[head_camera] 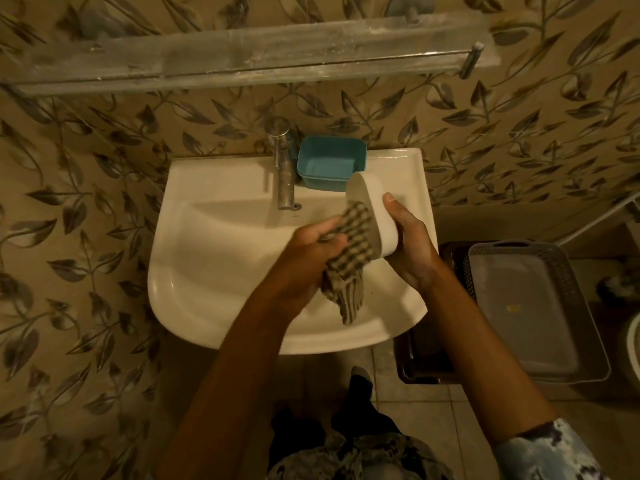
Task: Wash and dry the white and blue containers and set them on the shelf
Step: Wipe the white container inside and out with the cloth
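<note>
While the white container [372, 216] sits tipped on its side over the basin, you are in the drying step: your right hand [410, 249] wraps its outer wall from the far side, thumb laid across the top, and your left hand [310, 252] is clenched around a checked cloth [349, 247] pushed into the container's open mouth. The loose tail of the cloth hangs below your left fist, over the bowl of the white sink [214, 258]. No water can be seen running from the steel tap [284, 168], which stands beyond your left hand.

Just past the white container's upper end, away from your right thumb, the blue container [330, 162] rests open side up on the sink's back ledge, touching nothing you hold. Whether it is wet or already washed cannot be told from here.

By my reading, the white one is nearly dealt with and the blue one is still waiting. Next you will need to turn the cloth around the inside walls and base, then lift the container up and away from both hands' present position to the glass shelf [242, 60] high on the leaf-patterned wall above the tap. Keep the right-hand hold firm as you withdraw the cloth; a damp smooth wall could slip.
</note>
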`<state>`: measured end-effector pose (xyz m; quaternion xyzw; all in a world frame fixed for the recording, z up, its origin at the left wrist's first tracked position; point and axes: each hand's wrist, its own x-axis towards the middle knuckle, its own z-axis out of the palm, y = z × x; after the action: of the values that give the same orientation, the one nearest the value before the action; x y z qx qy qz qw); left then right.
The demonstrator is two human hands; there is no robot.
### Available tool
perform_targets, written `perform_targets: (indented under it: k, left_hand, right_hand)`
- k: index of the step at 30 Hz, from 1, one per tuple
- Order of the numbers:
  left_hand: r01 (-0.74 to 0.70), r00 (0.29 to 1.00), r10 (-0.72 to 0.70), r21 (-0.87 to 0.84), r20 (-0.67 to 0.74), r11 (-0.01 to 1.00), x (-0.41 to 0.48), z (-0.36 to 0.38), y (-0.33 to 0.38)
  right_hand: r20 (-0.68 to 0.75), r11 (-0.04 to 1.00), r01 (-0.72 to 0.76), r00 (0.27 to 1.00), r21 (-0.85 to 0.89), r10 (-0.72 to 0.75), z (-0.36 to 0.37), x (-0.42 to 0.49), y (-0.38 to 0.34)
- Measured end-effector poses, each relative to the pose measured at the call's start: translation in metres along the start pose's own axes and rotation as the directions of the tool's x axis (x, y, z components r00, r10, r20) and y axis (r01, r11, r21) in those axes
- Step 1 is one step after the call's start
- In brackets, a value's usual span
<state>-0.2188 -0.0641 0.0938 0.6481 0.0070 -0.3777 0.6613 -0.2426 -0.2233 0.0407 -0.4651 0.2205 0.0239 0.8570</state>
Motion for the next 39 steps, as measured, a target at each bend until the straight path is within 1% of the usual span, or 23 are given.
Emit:
perform_targets:
  k: [1,3,5,7,9,10,12,14,15,18,20,22,25,27,29,31,33,35,37,39]
  left_hand:
    - [-0.045,0.998,0.043,-0.025,-0.043,0.999,-0.002,-0.007,0.0]
    - [-0.2,0.973,0.202,0.028,-0.115,0.979,-0.008,-0.019,0.0]
    - [-0.374,0.907,0.393,0.14,-0.152,0.917,-0.015,-0.024,-0.003]
    - [-0.476,0.827,0.536,0.294,-0.172,0.829,-0.02,-0.019,-0.011]
    - [-0.508,0.779,0.606,0.406,-0.161,0.76,-0.021,-0.007,-0.025]
    - [-0.511,0.772,0.618,0.433,-0.149,0.743,-0.022,0.001,-0.032]
    - [-0.517,0.765,0.631,0.462,-0.128,0.721,-0.023,0.017,-0.047]
    - [-0.542,0.721,0.68,0.506,-0.131,0.671,-0.024,0.028,-0.062]
    - [-0.544,0.714,0.69,0.523,-0.124,0.657,-0.024,0.032,-0.07]
    - [-0.52,0.751,0.655,0.534,-0.086,0.666,-0.027,0.038,-0.089]
    - [-0.49,0.76,0.644,0.57,-0.091,0.659,-0.027,0.037,-0.091]
    - [-0.436,0.781,0.613,0.595,-0.122,0.675,-0.024,0.036,-0.085]
    - [-0.346,0.803,0.559,0.602,-0.206,0.72,-0.012,0.032,-0.066]
    - [-0.337,0.809,0.542,0.575,-0.228,0.745,-0.004,0.026,-0.052]
    - [-0.347,0.831,0.509,0.505,-0.224,0.79,-0.001,0.021,-0.043]
    - [-0.36,0.847,0.484,0.434,-0.219,0.826,-0.001,0.021,-0.042]
    - [-0.361,0.852,0.469,0.386,-0.235,0.849,-0.007,0.025,-0.05]
    - [-0.341,0.862,0.445,0.373,-0.242,0.863,-0.016,0.032,-0.065]
    - [-0.331,0.869,0.434,0.37,-0.24,0.868,-0.027,0.04,-0.082]
    - [-0.313,0.871,0.417,0.361,-0.259,0.879,-0.034,0.046,-0.095]
  right_hand:
    - [0.007,1.0,0.004,1.0,0.025,-0.005,-0.001,0.0,0.0]
    - [0.012,0.999,0.002,1.0,0.044,-0.003,-0.004,-0.001,0.002]
    - [-0.02,0.999,0.003,1.0,0.041,-0.002,-0.004,-0.001,0.006]
    - [-0.062,0.997,0.013,0.998,0.078,-0.008,0.002,-0.002,0.01]
    - [-0.083,0.988,0.022,0.997,0.153,-0.009,0.013,-0.003,0.013]
    - [-0.106,0.983,0.03,0.994,0.184,-0.01,0.018,-0.003,0.015]
    - [-0.166,0.979,0.044,0.986,0.197,-0.011,0.026,-0.004,0.019]
    - [-0.236,0.983,0.037,0.972,0.178,0.006,0.028,-0.006,0.024]
    - [-0.267,0.986,0.039,0.964,0.162,0.006,0.027,-0.007,0.025]
    - [-0.299,0.997,0.06,0.953,0.052,-0.042,0.023,-0.009,0.026]
    - [-0.273,0.998,0.062,0.96,-0.033,-0.069,0.024,-0.011,0.026]
    - [-0.216,0.989,0.095,0.969,-0.114,-0.119,0.022,-0.012,0.029]
    - [-0.111,0.984,0.129,0.983,-0.124,-0.143,0.023,-0.016,0.036]
    - [-0.087,0.984,0.129,0.986,-0.126,-0.141,0.022,-0.019,0.04]
    - [-0.093,0.989,0.118,0.988,-0.094,-0.126,0.021,-0.019,0.04]
    - [-0.141,0.991,0.121,0.982,-0.056,-0.127,0.022,-0.019,0.036]
    - [-0.235,0.989,0.146,0.96,-0.036,-0.151,0.025,-0.017,0.033]
    - [-0.37,0.986,0.167,0.917,0.012,-0.151,0.026,-0.014,0.031]
    - [-0.481,0.983,0.183,0.864,0.021,-0.15,0.025,-0.011,0.03]
    - [-0.514,0.985,0.169,0.844,-0.016,-0.153,0.024,-0.012,0.032]
